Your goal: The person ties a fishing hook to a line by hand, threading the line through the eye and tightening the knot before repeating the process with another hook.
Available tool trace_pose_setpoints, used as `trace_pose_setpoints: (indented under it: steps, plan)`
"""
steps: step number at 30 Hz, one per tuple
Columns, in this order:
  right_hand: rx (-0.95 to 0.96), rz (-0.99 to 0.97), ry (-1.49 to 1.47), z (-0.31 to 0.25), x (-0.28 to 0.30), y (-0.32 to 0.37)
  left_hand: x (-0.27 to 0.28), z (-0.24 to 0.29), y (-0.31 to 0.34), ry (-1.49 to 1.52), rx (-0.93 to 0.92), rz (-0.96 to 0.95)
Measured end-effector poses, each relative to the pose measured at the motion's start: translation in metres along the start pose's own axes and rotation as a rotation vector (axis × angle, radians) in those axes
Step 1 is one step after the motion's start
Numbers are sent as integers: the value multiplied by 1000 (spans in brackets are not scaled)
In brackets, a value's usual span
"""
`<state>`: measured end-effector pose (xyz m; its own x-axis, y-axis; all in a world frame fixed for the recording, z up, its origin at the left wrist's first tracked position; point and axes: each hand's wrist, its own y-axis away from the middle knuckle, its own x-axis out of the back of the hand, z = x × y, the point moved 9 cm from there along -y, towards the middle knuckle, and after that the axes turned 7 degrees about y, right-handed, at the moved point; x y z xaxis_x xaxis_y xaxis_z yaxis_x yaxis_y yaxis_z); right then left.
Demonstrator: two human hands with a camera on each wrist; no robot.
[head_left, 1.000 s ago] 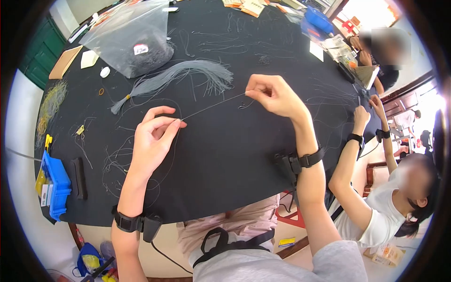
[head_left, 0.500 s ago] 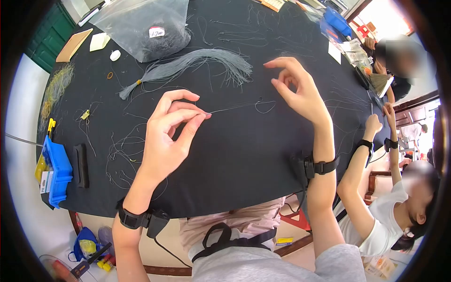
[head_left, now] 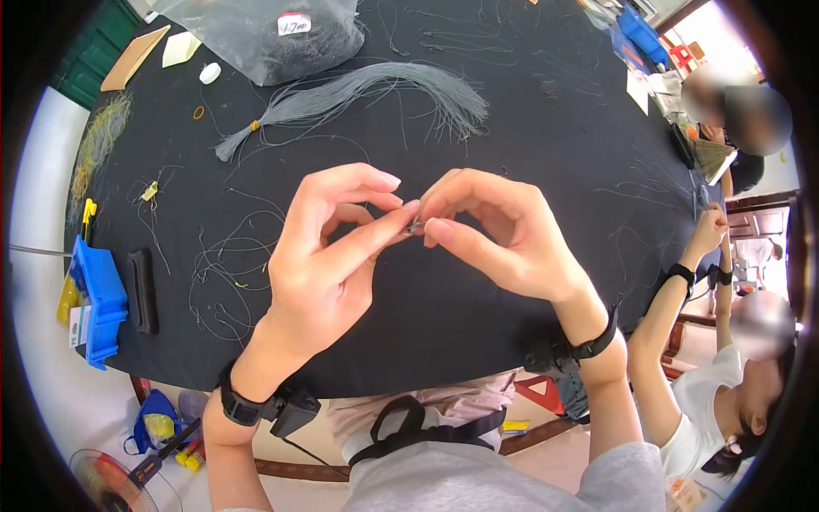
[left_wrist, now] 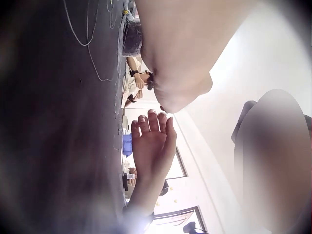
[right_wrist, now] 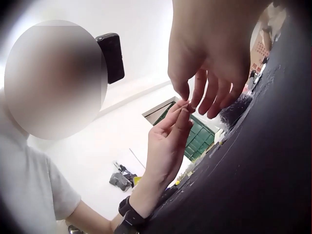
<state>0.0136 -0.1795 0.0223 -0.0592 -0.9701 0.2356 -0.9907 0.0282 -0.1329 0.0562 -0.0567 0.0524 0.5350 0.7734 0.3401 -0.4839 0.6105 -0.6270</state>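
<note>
In the head view both hands meet over the black tabletop [head_left: 426, 341]. My left hand [head_left: 320, 247] pinches a thin grey line between thumb and fingertips, its other fingers bent loosely. My right hand [head_left: 503, 239] comes from the other side, thumb and forefinger closing on the same spot, where a small dark bit of the line [head_left: 415, 228] shows. In the right wrist view the fingertips of both hands touch, while the line is too fine to make out there. Beyond the hands lies a bundle of grey line [head_left: 384, 77], tied with a yellow band [head_left: 254, 125].
A clear plastic bag [head_left: 247, 38] of dark line lies at the back. Loose tangled line [head_left: 223, 273] is left of my hands, then a black case [head_left: 143, 290] and a blue box [head_left: 102, 299] at the edge. Another person's arms [head_left: 674, 307] work at the right.
The line was stretched between both hands, then the right hand let go with its fingers spread. Now the right hand has come back left, to the left hand's fingertips.
</note>
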Motion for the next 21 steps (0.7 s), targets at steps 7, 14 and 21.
trace_pose_setpoints:
  steps: [7, 14, 21]
  plan:
    - [-25, 68, -100, 5, -4, 3, -2, -1, 1, 2, 11, -6]
    - [29, 147, -33, -3, 6, 3, 2, -18, 3, 230, 263, 40]
    - [101, 157, 127, -12, 5, 4, -11, -38, 18, 657, 637, 29]
